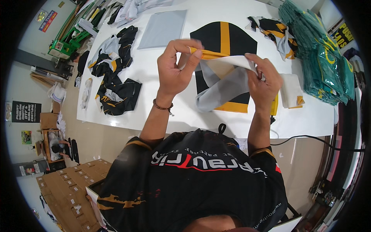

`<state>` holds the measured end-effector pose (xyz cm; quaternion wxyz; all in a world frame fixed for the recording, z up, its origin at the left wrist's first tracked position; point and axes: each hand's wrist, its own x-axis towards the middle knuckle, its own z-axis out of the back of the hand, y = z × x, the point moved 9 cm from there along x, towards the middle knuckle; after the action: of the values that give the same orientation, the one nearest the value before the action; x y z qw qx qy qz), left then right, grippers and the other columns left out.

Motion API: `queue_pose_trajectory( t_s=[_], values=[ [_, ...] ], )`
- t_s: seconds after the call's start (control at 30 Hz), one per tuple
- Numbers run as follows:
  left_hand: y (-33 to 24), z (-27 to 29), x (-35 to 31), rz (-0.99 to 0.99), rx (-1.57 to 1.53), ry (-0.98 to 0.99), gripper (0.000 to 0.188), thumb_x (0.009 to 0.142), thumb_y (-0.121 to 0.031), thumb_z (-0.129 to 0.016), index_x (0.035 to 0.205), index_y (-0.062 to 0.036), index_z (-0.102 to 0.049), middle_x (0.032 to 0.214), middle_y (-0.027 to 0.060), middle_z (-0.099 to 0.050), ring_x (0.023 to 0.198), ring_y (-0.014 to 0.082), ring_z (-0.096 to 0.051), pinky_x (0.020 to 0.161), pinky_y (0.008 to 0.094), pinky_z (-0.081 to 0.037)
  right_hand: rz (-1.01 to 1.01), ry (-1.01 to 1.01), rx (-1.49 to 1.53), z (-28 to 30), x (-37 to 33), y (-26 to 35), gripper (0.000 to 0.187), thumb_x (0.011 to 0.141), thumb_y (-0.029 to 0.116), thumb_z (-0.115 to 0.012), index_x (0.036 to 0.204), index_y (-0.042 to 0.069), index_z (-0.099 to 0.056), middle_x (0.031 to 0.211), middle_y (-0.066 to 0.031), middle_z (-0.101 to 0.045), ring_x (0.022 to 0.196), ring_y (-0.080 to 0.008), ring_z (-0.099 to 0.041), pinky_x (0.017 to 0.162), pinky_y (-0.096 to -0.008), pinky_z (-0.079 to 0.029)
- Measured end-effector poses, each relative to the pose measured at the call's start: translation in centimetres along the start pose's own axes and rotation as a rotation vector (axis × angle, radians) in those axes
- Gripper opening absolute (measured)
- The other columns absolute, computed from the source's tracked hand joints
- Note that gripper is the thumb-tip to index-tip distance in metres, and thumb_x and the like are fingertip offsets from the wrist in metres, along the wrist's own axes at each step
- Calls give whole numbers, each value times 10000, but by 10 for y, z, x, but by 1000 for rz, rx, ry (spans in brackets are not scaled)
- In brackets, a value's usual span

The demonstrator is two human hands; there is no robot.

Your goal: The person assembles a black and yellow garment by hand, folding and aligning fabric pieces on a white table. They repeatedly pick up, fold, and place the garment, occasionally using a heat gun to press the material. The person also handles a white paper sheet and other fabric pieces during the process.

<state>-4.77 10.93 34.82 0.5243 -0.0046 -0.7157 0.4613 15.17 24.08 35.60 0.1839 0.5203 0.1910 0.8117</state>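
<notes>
Between my two raised hands a fabric piece (226,91) is stretched, pale grey-white on one side with a yellow-orange edge. My left hand (179,63) pinches its yellow end between thumb and fingers. At the other end my right hand (264,79) grips the white edge; something small and dark shows by its fingers, too small to name. The rest of the piece hangs down in a loose fold. Beneath it on the white table (166,118) lies a flat black cut fabric panel (245,40) with a yellow vertical stripe and a yellow lower band, partly hidden by the hanging piece.
Left on the table are crumpled black, grey and yellow fabric pieces (112,71) and a grey sheet (162,29). More scraps (276,34) lie far right, near stacked green garments in clear plastic (319,58). A folded white cloth (290,91) sits right. Cardboard boxes (69,193) stand lower left.
</notes>
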Motion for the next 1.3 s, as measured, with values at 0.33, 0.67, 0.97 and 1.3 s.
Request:
queue_pose_trajectory(
  t_s=[0.33, 0.67, 0.97, 1.3],
  values=[
    [2, -26, -12, 80, 244, 352, 426, 822, -235, -873, 1120, -62, -622, 867, 58, -707, 721, 171, -691, 641, 261, -531, -234, 138, 536, 12, -7, -44, 233, 821, -85, -686, 937, 60, -545, 975, -72, -674, 838, -104, -599, 736, -241, -466],
    [-2, -7, 21, -13, 644, 613, 218, 707, -54, -804, 917, -82, -754, 776, 63, -675, 692, 264, -663, 608, 336, -513, -216, 562, 128, 37, 13, -41, 387, 761, 20, -811, 1136, 81, -736, 575, 25, -419, 539, -69, -439, 551, -249, -357],
    [68, 8, 114, -68, 644, 298, 221, 748, 22, -693, 953, -21, -766, 819, 96, -734, 691, 212, -689, 648, 276, -529, -307, 108, 47, 10, 95, -156, 318, 820, 228, -844, 1105, 110, -766, 762, -5, -654, 698, -73, -598, 611, -247, -467],
    [75, -43, 107, 257, 604, 530, 275, 722, -25, -705, 979, -37, -801, 727, 104, -724, 576, 109, -590, 559, 236, -458, -196, 489, 470, -149, 29, -107, 294, 895, 175, -776, 1135, 24, -699, 906, -45, -711, 811, -135, -657, 692, -288, -525]
  ],
)
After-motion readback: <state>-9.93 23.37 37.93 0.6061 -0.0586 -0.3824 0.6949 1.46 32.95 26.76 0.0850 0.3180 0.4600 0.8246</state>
